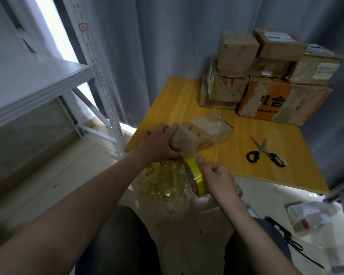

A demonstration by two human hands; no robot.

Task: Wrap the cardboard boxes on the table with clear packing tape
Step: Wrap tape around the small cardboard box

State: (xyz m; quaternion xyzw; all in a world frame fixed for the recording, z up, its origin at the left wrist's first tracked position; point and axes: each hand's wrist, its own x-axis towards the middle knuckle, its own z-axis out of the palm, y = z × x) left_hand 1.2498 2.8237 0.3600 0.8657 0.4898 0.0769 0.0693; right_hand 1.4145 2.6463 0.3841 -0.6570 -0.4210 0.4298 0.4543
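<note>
A small brown cardboard box (203, 133), partly covered in shiny clear tape, is tilted over the near left corner of the yellow wooden table (179, 96). My left hand (157, 143) grips its near end. My right hand (214, 175) holds a tape roll (197, 176) with a yellow core just below the box, thumb on top. A short strip of clear tape runs from the roll up to the box's lower edge.
A stack of several taped cardboard boxes (270, 76) fills the table's far right corner. Black-handled scissors (264, 153) lie open on the table's right. Crumpled used tape (167, 181) lies on the floor below. A metal shelf (38, 84) stands at left, plastic bags (310, 215) at lower right.
</note>
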